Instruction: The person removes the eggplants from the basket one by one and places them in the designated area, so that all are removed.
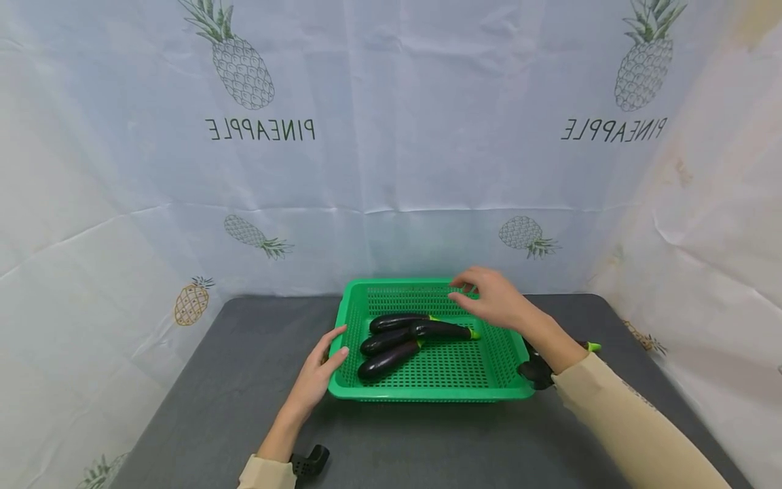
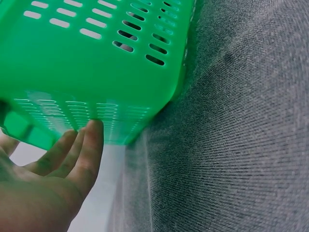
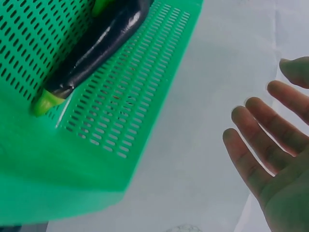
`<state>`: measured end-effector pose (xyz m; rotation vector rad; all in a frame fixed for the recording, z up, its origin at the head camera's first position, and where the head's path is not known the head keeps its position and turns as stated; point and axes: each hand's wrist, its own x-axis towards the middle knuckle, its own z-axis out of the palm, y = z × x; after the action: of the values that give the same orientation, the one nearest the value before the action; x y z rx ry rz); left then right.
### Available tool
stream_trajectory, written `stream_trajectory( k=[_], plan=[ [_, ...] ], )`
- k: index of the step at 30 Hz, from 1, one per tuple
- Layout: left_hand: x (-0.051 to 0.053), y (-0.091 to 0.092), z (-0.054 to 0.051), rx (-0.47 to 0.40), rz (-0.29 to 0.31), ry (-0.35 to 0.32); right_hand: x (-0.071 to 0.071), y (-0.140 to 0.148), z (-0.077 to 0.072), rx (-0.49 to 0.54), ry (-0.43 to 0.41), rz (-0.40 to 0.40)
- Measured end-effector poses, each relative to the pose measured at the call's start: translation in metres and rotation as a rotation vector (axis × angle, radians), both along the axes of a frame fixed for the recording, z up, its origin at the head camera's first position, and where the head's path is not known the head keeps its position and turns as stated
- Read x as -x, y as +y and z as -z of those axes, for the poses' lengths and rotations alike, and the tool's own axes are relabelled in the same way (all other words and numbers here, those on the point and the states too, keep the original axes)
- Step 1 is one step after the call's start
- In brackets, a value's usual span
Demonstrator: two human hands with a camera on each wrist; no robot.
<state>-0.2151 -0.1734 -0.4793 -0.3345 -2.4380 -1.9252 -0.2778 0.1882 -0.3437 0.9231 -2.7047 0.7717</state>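
A green plastic basket [image 1: 427,394] with slotted walls holds several dark purple eggplants [image 1: 391,362] with green stem ends, one lying across another. My left hand [image 1: 318,373] is at the basket's left side; in the left wrist view its extended fingers [image 2: 89,154] reach the slotted outer wall. Above the basket's back right part is my right hand [image 1: 489,297], with nothing held and its fingers loosely bent. In the right wrist view those fingers [image 3: 260,140] are spread apart from the basket, where one eggplant [image 3: 99,46] lies near the wall.
The basket stands on a dark grey cloth-covered table [image 1: 427,448]. Right of it, partly hidden by my right forearm, lies a dark thing with a green tip [image 1: 592,346], looking like another eggplant. A white curtain [image 1: 415,170] with pineapple prints hangs behind and at both sides.
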Motion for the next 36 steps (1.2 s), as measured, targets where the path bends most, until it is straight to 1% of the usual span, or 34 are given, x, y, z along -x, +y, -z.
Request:
stream_trajectory(
  k=[4, 9, 18, 23, 36],
  plan=[
    [0.0, 0.0, 0.001, 0.0, -0.001, 0.0, 0.006, -0.007, 0.007, 0.01, -0.019, -0.021],
    [-0.001, 0.001, 0.002, -0.001, -0.003, -0.002, 0.015, -0.013, 0.021, -0.016, -0.04, -0.025],
    [-0.001, 0.001, 0.001, -0.006, -0.012, 0.005, 0.027, -0.021, 0.039, -0.024, -0.108, -0.042],
    [0.0, 0.001, 0.0, -0.009, -0.017, 0.004, 0.032, -0.026, 0.048, -0.04, -0.149, -0.047],
    [0.001, 0.001, 0.002, -0.007, -0.015, 0.006, 0.039, -0.03, 0.068, -0.147, -0.258, -0.066]
  ],
)
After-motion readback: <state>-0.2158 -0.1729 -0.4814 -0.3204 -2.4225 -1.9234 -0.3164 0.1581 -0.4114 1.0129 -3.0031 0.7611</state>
